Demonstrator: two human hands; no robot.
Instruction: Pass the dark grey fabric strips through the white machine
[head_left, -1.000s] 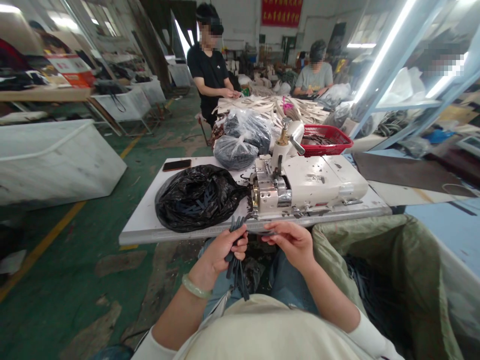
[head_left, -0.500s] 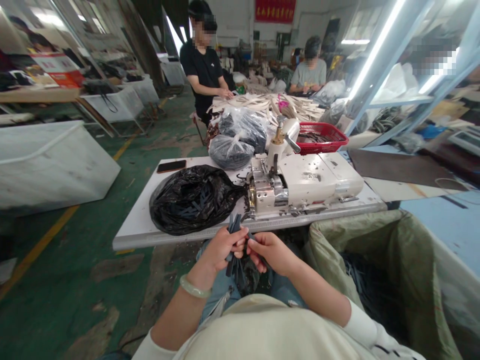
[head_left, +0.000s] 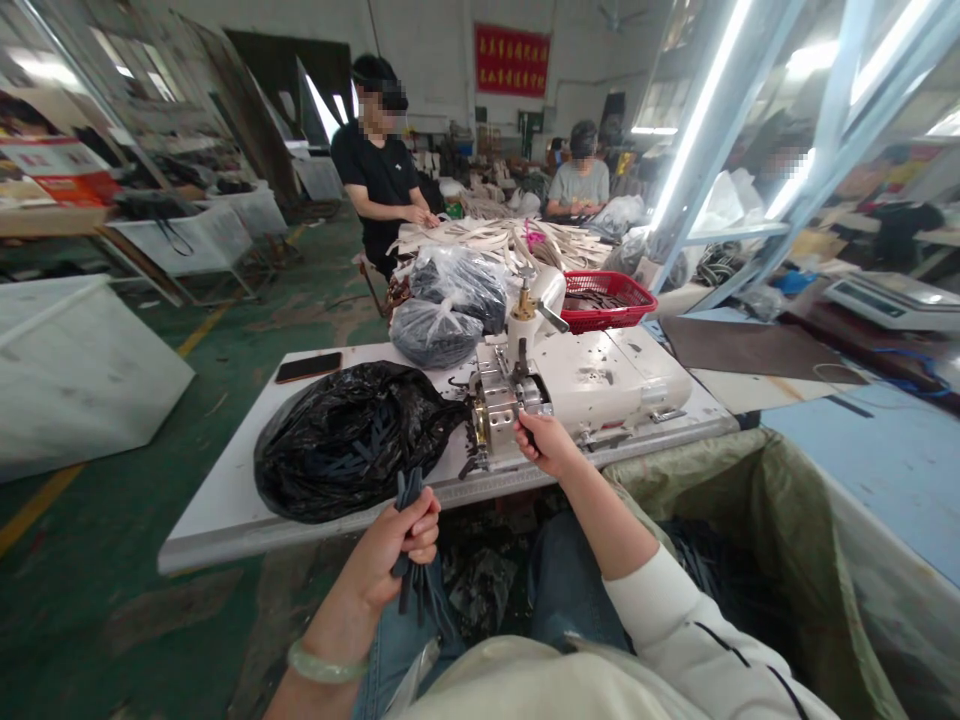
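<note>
My left hand is closed round a bundle of dark strips, whose ends stick out above and below the fist, in front of the table's edge. My right hand is at the front of the white machine, fingers pinched by its metal working head. Whatever those fingertips hold is too small to make out. Left of the machine lies a black plastic bag with dark strips showing inside.
A phone, clear bags of dark pieces and a red basket stand round the machine. An open green sack is at the right. Two people work beyond a pile of pale strips.
My hands have parted. The right moved up to the machine's head; the left went left and down with the bundle. The camera view has shifted, with the scene now further left.
</note>
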